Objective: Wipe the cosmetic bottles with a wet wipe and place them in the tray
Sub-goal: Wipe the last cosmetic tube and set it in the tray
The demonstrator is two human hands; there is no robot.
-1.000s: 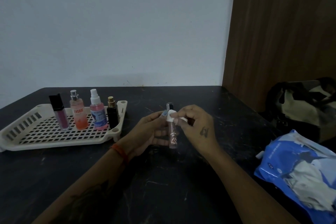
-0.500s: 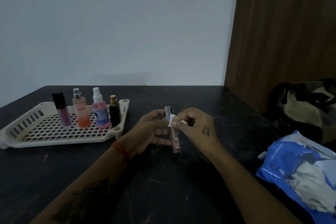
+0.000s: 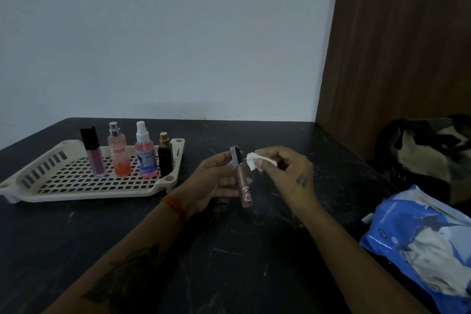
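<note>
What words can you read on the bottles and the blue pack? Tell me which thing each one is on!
"ENGAGE", as best it reads, in red letters on the peach spray bottle in the tray.
Blue label on the pink spray bottle: too blurred to read.
Gloss tube held in the left hand: marking unreadable.
Blue wipes pack: print too small to read.

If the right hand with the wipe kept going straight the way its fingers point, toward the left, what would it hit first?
Most likely the lip gloss tube gripped by the left hand: the right hand pinches the wet wipe just beside the tube's dark cap. Depth is unclear, but they look nearly level.
</note>
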